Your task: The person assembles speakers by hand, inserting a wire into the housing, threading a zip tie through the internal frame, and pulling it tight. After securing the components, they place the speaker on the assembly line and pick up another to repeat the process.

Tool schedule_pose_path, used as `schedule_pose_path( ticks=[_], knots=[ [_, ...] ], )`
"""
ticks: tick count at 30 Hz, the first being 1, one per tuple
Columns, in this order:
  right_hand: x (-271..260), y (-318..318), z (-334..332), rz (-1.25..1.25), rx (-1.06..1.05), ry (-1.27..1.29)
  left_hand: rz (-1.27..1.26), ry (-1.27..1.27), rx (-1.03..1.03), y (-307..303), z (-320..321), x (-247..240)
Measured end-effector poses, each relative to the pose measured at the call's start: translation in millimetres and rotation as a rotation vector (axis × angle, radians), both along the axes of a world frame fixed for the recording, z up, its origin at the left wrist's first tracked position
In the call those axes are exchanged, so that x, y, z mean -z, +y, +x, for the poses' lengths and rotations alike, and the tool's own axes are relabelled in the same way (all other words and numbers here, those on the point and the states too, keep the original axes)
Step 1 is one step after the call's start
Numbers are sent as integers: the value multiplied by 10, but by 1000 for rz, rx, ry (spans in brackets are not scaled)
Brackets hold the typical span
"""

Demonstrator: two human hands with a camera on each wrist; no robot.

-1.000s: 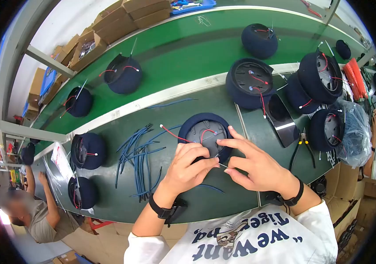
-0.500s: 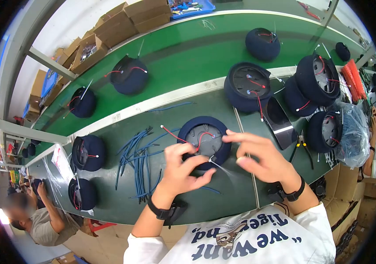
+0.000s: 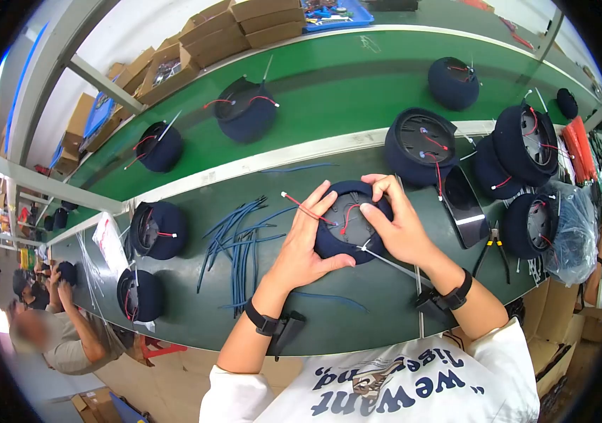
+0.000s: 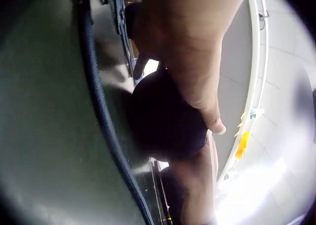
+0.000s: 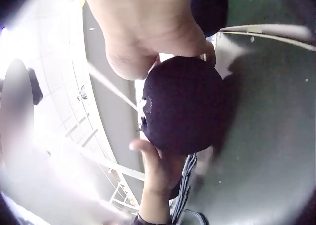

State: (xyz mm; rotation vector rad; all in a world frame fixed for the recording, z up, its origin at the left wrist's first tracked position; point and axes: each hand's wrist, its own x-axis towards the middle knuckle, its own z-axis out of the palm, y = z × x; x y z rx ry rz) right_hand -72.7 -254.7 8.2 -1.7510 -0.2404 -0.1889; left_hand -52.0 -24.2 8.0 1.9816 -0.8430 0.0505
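A round navy fabric-covered shell [image 3: 339, 251] with a dark plastic inside faces up on the green table between both hands. Two red wires [image 3: 303, 207] with white plugs come out of it. From its near rim, a white cable tie [image 3: 394, 264] sticks out toward the right forearm. My left hand [image 3: 306, 243] grips the left side, fingers along the wall and thumb by the near rim. On the right side, my right hand [image 3: 404, 229] curls its fingers over the rim, thumb inside. Both wrist views show the shell's rounded underside [image 4: 165, 116], which hides some fingertips.
Blue cords [image 3: 241, 243] lie in a loose pile left of the shell. Similar navy shells [image 3: 417, 158] stand around the table and on the green belt [image 3: 336, 88]. At right are a dark glossy panel [image 3: 464, 211], pliers [image 3: 493, 247] and a plastic bag [image 3: 570, 225]. Other people sit at both sides.
Both hands were at the cable tie by the near rim, then drew apart. Now they hold the shell's two sides, and the tie's tail points right. The head view has shifted slightly.
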Motion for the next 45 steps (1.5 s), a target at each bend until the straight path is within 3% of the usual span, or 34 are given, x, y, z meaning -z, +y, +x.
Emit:
schedule_pose_path(
  ticks=[3, 7, 10, 13, 15, 18, 19, 21, 22, 23, 25, 26, 29, 32, 35, 38, 42, 45],
  knots=[
    [-11, -145, 30, 235, -104, 151, 116, 123, -16, 287, 31, -262],
    [-30, -92, 5, -164, -30, -80, 480, -161, -412, 812, 133, -255],
    [-42, -28, -3, -158, -18, -80, 534, -126, -305, 918, 240, -87],
    [-138, -83, -91, 0, 57, 4, 575, -189, -281, 936, 237, -122],
    [-396, -219, -173, -9, 160, -90, 370, -364, -366, 983, 219, -245],
    [-993, -447, -506, 73, -53, 114, 6, -212, -484, 940, -17, -653],
    [-1117, -381, -641, 192, -171, 361, -168, -188, -502, 909, -113, -741],
    [-1183, -240, -711, 168, -688, 654, -437, -223, -401, 560, -379, -967],
    [-1080, -76, -752, 230, -799, 757, -535, -208, -365, 336, -507, -1008],
    [-1031, 72, -765, 264, -782, 754, -565, -138, -322, 165, -651, -978],
    [-644, 393, -852, 832, -444, 514, -507, -102, -183, -62, -801, -728],
    [-748, 345, -788, 1017, -368, 475, -528, -20, -133, -160, -861, -616],
    [-881, 190, -768, 1350, -91, 266, -581, 189, -164, -352, -925, -459],
    [-792, -40, -723, 1371, -176, 229, -776, 515, -195, -451, -900, -432],
    [-690, -83, -663, 1060, -122, 194, -800, 597, -146, -424, -782, -326],
    [-838, -44, -660, 296, 55, 171, -704, 558, -108, -393, -669, -319],
    [-749, -31, -584, -86, 182, -105, -603, 442, -135, -373, -574, -362],
    [-673, 66, -575, -62, 194, -183, -676, 557, -149, -386, -611, -291]
  ],
)
